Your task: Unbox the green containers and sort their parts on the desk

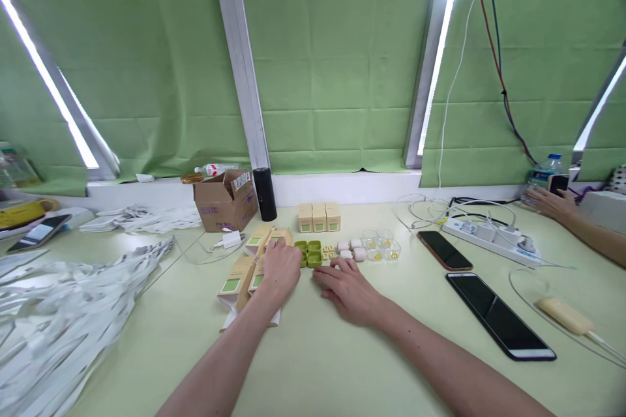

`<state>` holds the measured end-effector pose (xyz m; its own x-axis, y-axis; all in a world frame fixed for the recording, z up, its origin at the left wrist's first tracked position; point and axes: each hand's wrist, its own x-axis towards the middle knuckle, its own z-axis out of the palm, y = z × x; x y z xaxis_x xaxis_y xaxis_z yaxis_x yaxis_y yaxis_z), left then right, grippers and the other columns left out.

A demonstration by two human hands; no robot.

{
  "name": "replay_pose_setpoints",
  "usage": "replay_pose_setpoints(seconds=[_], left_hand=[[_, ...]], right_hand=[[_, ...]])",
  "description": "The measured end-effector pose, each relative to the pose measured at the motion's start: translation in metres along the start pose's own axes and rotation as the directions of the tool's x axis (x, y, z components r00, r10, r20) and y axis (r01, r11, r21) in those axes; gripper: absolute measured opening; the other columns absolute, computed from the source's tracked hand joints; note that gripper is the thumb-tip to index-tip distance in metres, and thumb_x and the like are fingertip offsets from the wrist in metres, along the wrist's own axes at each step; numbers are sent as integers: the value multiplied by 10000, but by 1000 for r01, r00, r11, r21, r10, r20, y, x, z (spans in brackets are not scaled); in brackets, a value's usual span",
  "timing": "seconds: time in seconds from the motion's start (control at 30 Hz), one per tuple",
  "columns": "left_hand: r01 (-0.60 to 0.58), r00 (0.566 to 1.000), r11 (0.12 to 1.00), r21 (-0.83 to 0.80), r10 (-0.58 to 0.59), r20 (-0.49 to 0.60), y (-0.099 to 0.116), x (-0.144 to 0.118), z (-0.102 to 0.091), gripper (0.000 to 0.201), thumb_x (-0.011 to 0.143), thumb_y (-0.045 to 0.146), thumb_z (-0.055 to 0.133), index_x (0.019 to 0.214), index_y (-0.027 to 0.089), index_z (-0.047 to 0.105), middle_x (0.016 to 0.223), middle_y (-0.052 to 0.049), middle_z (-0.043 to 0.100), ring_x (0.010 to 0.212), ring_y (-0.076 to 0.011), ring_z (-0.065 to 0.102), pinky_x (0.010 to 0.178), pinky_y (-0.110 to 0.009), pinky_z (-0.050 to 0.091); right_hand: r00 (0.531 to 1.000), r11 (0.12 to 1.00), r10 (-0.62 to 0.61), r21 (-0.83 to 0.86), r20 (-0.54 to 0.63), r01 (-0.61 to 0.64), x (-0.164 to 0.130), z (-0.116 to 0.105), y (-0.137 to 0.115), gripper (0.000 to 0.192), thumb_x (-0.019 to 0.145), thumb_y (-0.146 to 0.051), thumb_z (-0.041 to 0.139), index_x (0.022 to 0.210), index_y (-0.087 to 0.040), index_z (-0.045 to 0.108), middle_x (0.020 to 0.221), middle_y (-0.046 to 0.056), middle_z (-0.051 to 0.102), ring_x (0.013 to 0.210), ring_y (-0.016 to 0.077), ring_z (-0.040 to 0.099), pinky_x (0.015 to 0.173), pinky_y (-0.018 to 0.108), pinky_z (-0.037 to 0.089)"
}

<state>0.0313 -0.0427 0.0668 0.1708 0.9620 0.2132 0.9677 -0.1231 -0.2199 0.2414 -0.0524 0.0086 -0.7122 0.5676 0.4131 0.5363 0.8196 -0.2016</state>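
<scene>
Across the bench: pale green bench (pixel 342 365), smooth and matte, below green fabric blinds (pixel 337 58) creased in squares.
White strips: a loose heap of flat paper-like strips (pixel 59 300) at far left, too many to count.
Phones: two dark glossy slabs at right, one large black phone (pixel 499 316) and one smaller phone (pixel 444 250) with an orange rim; a third phone (pixel 39 232) at far left.
Power strip: one white power strip (pixel 489 234) with plugs and looping white cables.
Brown box: one open corrugated cardboard box (pixel 225 203), beside one black cylinder (pixel 265 193).
Upright cartons: three small cream cartons (pixel 319 217) with green labels, standing in a row touching.
Flat cartons: several cream folded cartons (pixel 239 277) with green squares, lying overlapped; exact count unclear.
Left hand: the left hand (pixel 281 267) rests palm down on the flat cartons, fingers curled loosely, gripping nothing that can be seen.
Right hand: the right hand (pixel 345 290) lies flat, fingers spread, fingertips just beside the green trays (pixel 309 254).
Green trays: about four small olive plastic trays, clustered between the two hands.
White cases: three rounded, glossy white cases (pixel 351 250).
Clear tubs: four small clear tubs (pixel 381 245) holding yellow bits.
Other person: a hand (pixel 550 202) at far right, holding a dark phone.
</scene>
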Motion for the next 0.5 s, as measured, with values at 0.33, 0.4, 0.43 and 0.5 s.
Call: replay_pose_setpoints(seconds=[0.33, 0.4, 0.43, 0.5], left_hand=[[18, 1000, 1000, -24, -19, -23, 0, 2, 5, 233, 803, 21, 566, 822, 144, 763, 880, -216, 782, 1066, -360, 648, 912, -430, 352], [17, 999, 999, -32, -18, -30, 0, 2, 5, 231, 803, 19, 565, 814, 138, 762, 870, -223, 779, 1066, -368, 647, 916, -439, 354], [17, 999, 999, -36, -19, -33, 0, 2, 5, 236, 804, 16, 560, 811, 137, 762, 865, -224, 778, 1065, -371, 647, 917, -443, 355], [21, 999, 999, -41, -23, -38, 0, 3, 5, 253, 805, 12, 545, 805, 141, 762, 853, -221, 778, 1057, -368, 646, 914, -444, 357]], right_hand=[[999, 1000, 15, -24, 44, -14, 2, 4, 3, 416, 1059, -271, 503, 1474, -272, 524, 1546, 89, 575, 1245, 299, 491, 1017, 460, 376], [999, 1000, 19, -15, 50, -18, 2, 3, 3, 414, 1064, -272, 490, 1476, -264, 524, 1559, 82, 564, 1255, 303, 482, 1025, 466, 372], [998, 1000, 20, -10, 53, -19, 2, 3, 3, 410, 1067, -273, 482, 1475, -261, 526, 1565, 77, 559, 1259, 304, 479, 1029, 469, 369], [998, 1000, 20, -7, 52, -20, 3, 3, 3, 400, 1071, -277, 476, 1466, -262, 535, 1567, 70, 558, 1260, 302, 479, 1034, 470, 366]])
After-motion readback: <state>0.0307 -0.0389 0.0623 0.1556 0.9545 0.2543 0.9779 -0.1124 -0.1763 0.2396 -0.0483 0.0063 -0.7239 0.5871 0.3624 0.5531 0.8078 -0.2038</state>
